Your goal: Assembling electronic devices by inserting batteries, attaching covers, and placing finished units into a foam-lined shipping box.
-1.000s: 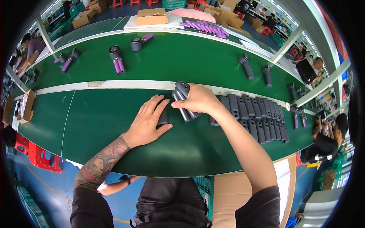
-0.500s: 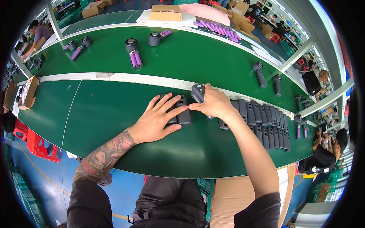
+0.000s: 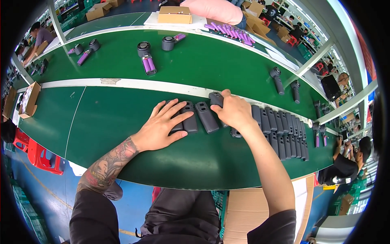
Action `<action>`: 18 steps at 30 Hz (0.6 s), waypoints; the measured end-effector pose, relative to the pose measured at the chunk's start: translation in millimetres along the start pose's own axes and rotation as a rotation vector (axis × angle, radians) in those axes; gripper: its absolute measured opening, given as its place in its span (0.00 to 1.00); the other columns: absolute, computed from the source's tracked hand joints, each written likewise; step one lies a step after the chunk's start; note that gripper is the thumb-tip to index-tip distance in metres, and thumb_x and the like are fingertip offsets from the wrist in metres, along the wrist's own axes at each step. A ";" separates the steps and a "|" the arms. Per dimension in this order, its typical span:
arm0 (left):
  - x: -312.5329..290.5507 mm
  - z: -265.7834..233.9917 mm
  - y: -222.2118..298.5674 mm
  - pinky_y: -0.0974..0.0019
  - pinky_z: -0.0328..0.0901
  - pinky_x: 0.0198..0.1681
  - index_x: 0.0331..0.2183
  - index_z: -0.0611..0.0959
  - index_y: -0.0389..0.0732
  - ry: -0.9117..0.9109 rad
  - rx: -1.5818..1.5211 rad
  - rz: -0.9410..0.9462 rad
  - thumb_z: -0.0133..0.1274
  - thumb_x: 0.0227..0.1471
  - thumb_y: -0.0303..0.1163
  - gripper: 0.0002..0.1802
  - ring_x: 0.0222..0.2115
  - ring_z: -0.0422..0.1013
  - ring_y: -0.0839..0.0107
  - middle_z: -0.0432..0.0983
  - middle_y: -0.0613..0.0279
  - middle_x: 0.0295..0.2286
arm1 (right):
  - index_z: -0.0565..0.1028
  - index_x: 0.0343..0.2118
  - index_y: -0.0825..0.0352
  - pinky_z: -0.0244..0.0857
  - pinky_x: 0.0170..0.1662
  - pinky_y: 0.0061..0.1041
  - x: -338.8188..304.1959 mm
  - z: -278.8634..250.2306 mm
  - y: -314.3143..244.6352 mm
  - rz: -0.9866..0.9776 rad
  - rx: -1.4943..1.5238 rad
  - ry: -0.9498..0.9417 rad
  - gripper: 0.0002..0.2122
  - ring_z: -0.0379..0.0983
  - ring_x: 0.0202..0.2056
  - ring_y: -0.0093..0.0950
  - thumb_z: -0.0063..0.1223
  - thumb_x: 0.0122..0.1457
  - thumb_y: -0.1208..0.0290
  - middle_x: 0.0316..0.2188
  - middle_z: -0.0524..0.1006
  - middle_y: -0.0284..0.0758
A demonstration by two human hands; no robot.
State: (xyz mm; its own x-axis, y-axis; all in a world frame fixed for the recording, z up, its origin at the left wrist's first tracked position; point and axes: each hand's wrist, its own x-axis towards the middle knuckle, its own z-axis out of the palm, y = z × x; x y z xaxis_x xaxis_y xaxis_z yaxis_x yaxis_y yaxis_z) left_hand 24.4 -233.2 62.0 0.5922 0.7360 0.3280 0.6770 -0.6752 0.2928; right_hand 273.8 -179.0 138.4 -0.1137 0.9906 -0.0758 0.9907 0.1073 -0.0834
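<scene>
1. Nearest: wearer's dk trousers (image 3: 178, 211), below table edge. Brown cardboard sheet (image 3: 245, 211) just to R of them. Red stools (image 3: 44, 160) at far L, also below edge.
2. Green table (image 3: 195, 166): bare along near edge, approx. full width betw. forearms.
3. L hand (image 3: 158, 130): palm down, fingers spread, laid over dk grey casings. One, the L casing (image 3: 189, 122), shows beside the fingertips; another mostly hidden under hand.
4. Middle casing (image 3: 207, 118): lies flat betw. the hands, slightly slanted, slotted end away from wearer; apart from L hand.
5. R hand (image 3: 235, 112): thumb + fingers pinching R casing (image 3: 216, 99), only its upper end visible; remainder hidden by hand. Can't tell if its lower end touches table.
6. Stacked casings (image 3: 280, 126): to R of R hand, two rows, packed side by side, same dk grey.
7. Open cardboard box (image 3: 29, 99) at L end of table. White strip (image 3: 154, 84) runs behind the work, dividing off far green surface (image 3: 227, 61).
8. On far surface: round-headed unit w/ purple cells (image 3: 148, 63), similar ones to L; dk handled units (image 3: 278, 81) to R.
9. Farthest: closed carton (image 3: 174, 15), pile of purple cylinders (image 3: 231, 32), pink bundle (image 3: 213, 10) behind.
</scene>
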 end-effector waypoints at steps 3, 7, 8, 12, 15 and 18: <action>2.2 -0.9 -4.8 0.45 0.47 0.66 0.62 0.69 0.47 0.025 -0.062 0.020 0.54 0.59 0.41 0.31 0.64 0.53 0.54 0.59 0.54 0.63 | 0.71 0.49 0.73 0.73 0.39 0.39 -1.6 14.5 1.2 -0.052 -0.009 0.045 0.22 0.80 0.34 0.46 0.57 0.59 0.59 0.34 0.81 0.46; 7.3 -5.6 -14.7 0.49 0.51 0.64 0.60 0.70 0.45 0.110 -0.228 -0.082 0.53 0.59 0.39 0.29 0.61 0.57 0.54 0.62 0.53 0.60 | 0.70 0.51 0.72 0.73 0.36 0.37 -0.3 14.7 -0.3 -0.060 0.035 0.137 0.22 0.80 0.31 0.42 0.55 0.61 0.59 0.33 0.81 0.44; 9.0 -6.1 -18.5 0.51 0.52 0.63 0.60 0.70 0.44 0.152 -0.309 -0.136 0.53 0.60 0.38 0.28 0.60 0.59 0.53 0.63 0.53 0.59 | 0.70 0.52 0.71 0.72 0.35 0.35 0.6 13.5 -0.5 -0.052 0.054 0.171 0.23 0.80 0.30 0.40 0.55 0.61 0.58 0.33 0.81 0.42; 16.9 -12.2 -38.5 0.55 0.57 0.61 0.58 0.71 0.42 0.316 -0.306 -0.237 0.52 0.58 0.33 0.27 0.57 0.62 0.53 0.65 0.52 0.56 | 0.68 0.56 0.69 0.69 0.31 0.27 3.8 16.3 -11.4 -0.023 0.707 0.190 0.23 0.77 0.26 0.31 0.52 0.64 0.58 0.35 0.80 0.39; 44.6 -19.6 -52.4 0.57 0.62 0.58 0.57 0.71 0.39 0.484 -0.140 -0.248 0.53 0.55 0.26 0.27 0.53 0.66 0.50 0.67 0.50 0.54 | 0.65 0.59 0.68 0.62 0.25 0.17 -0.4 19.8 -15.6 -0.028 1.395 0.209 0.23 0.70 0.23 0.20 0.48 0.68 0.58 0.37 0.78 0.34; 111.3 -11.8 -67.9 0.54 0.63 0.57 0.56 0.69 0.35 0.583 0.039 -0.261 0.55 0.52 0.29 0.30 0.52 0.67 0.47 0.66 0.44 0.53 | 0.63 0.61 0.67 0.60 0.25 0.15 -14.6 31.2 0.0 -0.065 1.516 0.323 0.20 0.67 0.24 0.18 0.44 0.70 0.62 0.40 0.77 0.35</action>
State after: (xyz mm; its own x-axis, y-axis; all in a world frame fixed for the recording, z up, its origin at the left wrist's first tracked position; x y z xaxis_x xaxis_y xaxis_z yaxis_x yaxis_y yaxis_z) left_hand 39.2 -106.1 89.2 0.0781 0.7209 0.6886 0.7889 -0.4670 0.3994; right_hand 273.1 -196.1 108.5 0.0655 0.9847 0.1612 -0.0381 0.1639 -0.9857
